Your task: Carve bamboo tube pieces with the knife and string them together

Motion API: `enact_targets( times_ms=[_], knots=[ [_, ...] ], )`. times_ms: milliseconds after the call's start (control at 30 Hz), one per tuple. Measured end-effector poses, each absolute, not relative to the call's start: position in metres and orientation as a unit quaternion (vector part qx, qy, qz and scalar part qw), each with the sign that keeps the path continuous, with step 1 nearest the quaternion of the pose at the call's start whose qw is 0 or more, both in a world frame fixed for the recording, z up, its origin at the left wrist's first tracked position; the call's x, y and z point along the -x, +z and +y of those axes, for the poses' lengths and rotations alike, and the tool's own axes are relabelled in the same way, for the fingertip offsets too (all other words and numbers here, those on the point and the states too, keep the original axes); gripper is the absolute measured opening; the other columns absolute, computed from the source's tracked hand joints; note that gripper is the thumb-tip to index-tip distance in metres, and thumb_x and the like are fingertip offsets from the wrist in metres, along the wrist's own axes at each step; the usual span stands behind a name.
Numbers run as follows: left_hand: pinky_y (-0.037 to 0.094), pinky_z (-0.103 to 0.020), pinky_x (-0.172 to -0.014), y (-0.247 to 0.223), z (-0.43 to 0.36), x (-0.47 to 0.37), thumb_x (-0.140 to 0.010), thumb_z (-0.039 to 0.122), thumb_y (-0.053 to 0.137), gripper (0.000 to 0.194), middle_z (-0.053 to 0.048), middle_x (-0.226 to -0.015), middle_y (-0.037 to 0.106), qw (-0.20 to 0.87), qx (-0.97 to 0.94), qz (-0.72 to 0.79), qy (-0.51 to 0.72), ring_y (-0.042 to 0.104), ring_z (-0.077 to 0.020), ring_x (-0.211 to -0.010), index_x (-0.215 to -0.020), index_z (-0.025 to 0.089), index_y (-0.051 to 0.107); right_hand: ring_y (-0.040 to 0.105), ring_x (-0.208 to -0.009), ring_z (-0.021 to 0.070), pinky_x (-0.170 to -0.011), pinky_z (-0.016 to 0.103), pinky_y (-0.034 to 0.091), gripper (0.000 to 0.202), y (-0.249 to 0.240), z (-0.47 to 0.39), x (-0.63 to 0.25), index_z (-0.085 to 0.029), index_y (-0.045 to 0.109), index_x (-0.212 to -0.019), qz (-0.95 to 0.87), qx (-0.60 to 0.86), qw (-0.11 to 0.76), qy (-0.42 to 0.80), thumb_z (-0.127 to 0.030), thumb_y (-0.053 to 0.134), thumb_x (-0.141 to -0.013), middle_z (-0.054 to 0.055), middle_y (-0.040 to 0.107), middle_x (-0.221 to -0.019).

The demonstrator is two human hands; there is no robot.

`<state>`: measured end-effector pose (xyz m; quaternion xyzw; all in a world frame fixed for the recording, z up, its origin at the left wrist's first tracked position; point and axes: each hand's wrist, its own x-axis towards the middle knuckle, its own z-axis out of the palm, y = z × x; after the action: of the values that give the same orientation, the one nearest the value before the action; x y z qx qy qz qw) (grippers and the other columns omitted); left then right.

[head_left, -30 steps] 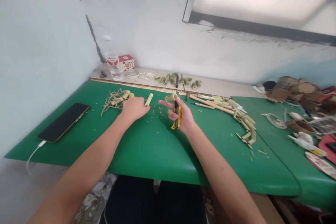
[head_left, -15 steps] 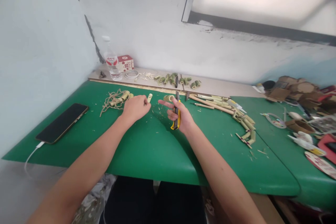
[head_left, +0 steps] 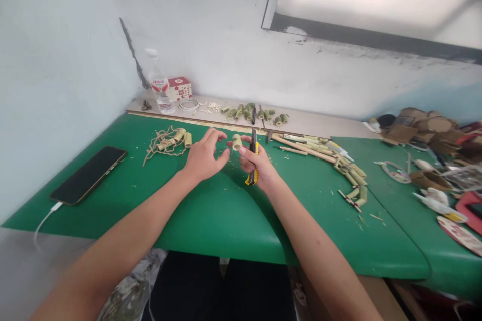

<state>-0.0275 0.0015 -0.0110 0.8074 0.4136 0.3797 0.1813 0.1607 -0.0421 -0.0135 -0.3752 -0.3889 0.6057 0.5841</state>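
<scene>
L hand [head_left: 206, 156] cupped wide; R hand [head_left: 263, 168] curled rnd cutter [head_left: 253, 146].

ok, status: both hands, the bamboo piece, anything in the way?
Left hand open beside the bamboo piece, not touching. Right hand holding yellow cutter, bamboo piece at its fingertips. Shavings scattered on green mat.

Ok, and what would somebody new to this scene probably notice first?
Probably the yellow-and-black utility knife in the right hand near the centre, together with the short, pale green bamboo tube at that hand's fingertips. The left hand is open, just left of the tube. After that, likely the bright green table covering, with a black rectangular phone lying at its left side.
</scene>
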Motion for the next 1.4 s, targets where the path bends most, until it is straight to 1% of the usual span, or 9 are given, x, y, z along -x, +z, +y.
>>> enact_targets(
  times_ms=[100, 233, 300, 400, 733, 967, 1233, 1300, 1400],
  knots=[
    [0.041, -0.031, -0.067, -0.0098, -0.0007, 0.0274, -0.091, 0.038, 0.065, 0.038, -0.008, -0.121, 0.066, 0.196, -0.818, 0.392, 0.374, 0.059, -0.0143, -0.07, -0.125, 0.021, 0.06, 0.032, -0.045, 0.0006, -0.038, 0.016, 0.024, 0.058, -0.0145, -0.0421, -0.1601, -0.025, 0.067, -0.114, -0.388, 0.377, 0.584, 0.606, -0.036, 0.099, -0.067, 0.001, 0.079, -0.098],
    [0.043, -0.032, -0.067, -0.0103, -0.0026, 0.0264, -0.092, 0.041, 0.064, 0.043, -0.009, -0.126, 0.065, 0.216, -0.825, 0.378, 0.359, 0.059, -0.0148, -0.072, -0.13, 0.022, 0.058, 0.032, -0.046, 0.0011, -0.039, 0.018, 0.024, 0.059, -0.0148, -0.0421, -0.1608, -0.025, 0.067, -0.116, -0.383, 0.376, 0.586, 0.608, -0.034, 0.098, -0.067, 0.003, 0.079, -0.1],
    [0.043, -0.032, -0.067, -0.0109, -0.0022, 0.0264, -0.092, 0.042, 0.064, 0.045, -0.009, -0.126, 0.064, 0.216, -0.824, 0.379, 0.361, 0.058, -0.0148, -0.071, -0.132, 0.023, 0.057, 0.032, -0.046, 0.0011, -0.039, 0.018, 0.023, 0.058, -0.0146, -0.0422, -0.1612, -0.025, 0.067, -0.116, -0.383, 0.376, 0.586, 0.608, -0.033, 0.098, -0.067, 0.002, 0.078, -0.098],
    [0.044, -0.032, -0.067, -0.0118, -0.0009, 0.0268, -0.093, 0.042, 0.064, 0.045, -0.009, -0.127, 0.064, 0.208, -0.824, 0.379, 0.365, 0.058, -0.0143, -0.071, -0.132, 0.022, 0.056, 0.032, -0.046, 0.0011, -0.039, 0.017, 0.023, 0.059, -0.0145, -0.042, -0.1612, -0.025, 0.068, -0.116, -0.388, 0.376, 0.583, 0.607, -0.031, 0.098, -0.066, 0.0, 0.076, -0.095],
    [0.045, -0.032, -0.065, -0.0156, 0.001, 0.026, -0.094, 0.043, 0.063, 0.042, -0.008, -0.125, 0.064, 0.197, -0.83, 0.374, 0.365, 0.059, -0.0138, -0.069, -0.129, 0.022, 0.056, 0.035, -0.046, 0.0011, -0.04, 0.019, 0.024, 0.062, -0.0158, -0.041, -0.1624, -0.026, 0.068, -0.117, -0.401, 0.376, 0.567, 0.613, -0.029, 0.1, -0.064, -0.001, 0.074, -0.099],
    [0.044, -0.032, -0.063, -0.0163, 0.0024, 0.0255, -0.091, 0.039, 0.065, 0.039, -0.007, -0.123, 0.064, 0.183, -0.831, 0.381, 0.361, 0.06, -0.0139, -0.069, -0.125, 0.022, 0.056, 0.042, -0.052, 0.0026, -0.041, 0.019, 0.026, 0.068, -0.0156, -0.042, -0.1623, -0.028, 0.068, -0.123, -0.403, 0.399, 0.561, 0.603, -0.025, 0.1, -0.062, 0.001, 0.075, -0.109],
    [0.043, -0.03, -0.061, -0.0157, 0.0013, 0.0242, -0.085, 0.03, 0.07, 0.043, -0.006, -0.123, 0.064, 0.172, -0.823, 0.399, 0.365, 0.059, -0.0122, -0.068, -0.125, 0.023, 0.056, 0.033, -0.045, 0.0, -0.04, 0.021, 0.025, 0.062, -0.0189, -0.0393, -0.1632, -0.026, 0.069, -0.12, -0.397, 0.398, 0.58, 0.589, -0.03, 0.096, -0.064, 0.0, 0.076, -0.107],
    [0.043, -0.029, -0.061, -0.016, 0.0014, 0.0238, -0.085, 0.028, 0.07, 0.044, -0.006, -0.123, 0.064, 0.169, -0.823, 0.398, 0.369, 0.058, -0.0116, -0.067, -0.127, 0.023, 0.056, 0.033, -0.045, 0.0002, -0.04, 0.021, 0.025, 0.059, -0.0206, -0.0378, -0.1632, -0.024, 0.069, -0.116, -0.394, 0.411, 0.584, 0.579, -0.033, 0.096, -0.064, 0.0, 0.076, -0.103],
    [0.042, -0.028, -0.061, -0.017, 0.0016, 0.0235, -0.086, 0.025, 0.068, 0.046, -0.006, -0.124, 0.064, 0.162, -0.826, 0.394, 0.368, 0.057, -0.0112, -0.067, -0.13, 0.024, 0.056, 0.034, -0.044, 0.0013, -0.04, 0.021, 0.025, 0.056, -0.0227, -0.0361, -0.1628, -0.023, 0.069, -0.11, -0.394, 0.432, 0.582, 0.566, -0.036, 0.096, -0.063, -0.002, 0.074, -0.091]
  ],
)
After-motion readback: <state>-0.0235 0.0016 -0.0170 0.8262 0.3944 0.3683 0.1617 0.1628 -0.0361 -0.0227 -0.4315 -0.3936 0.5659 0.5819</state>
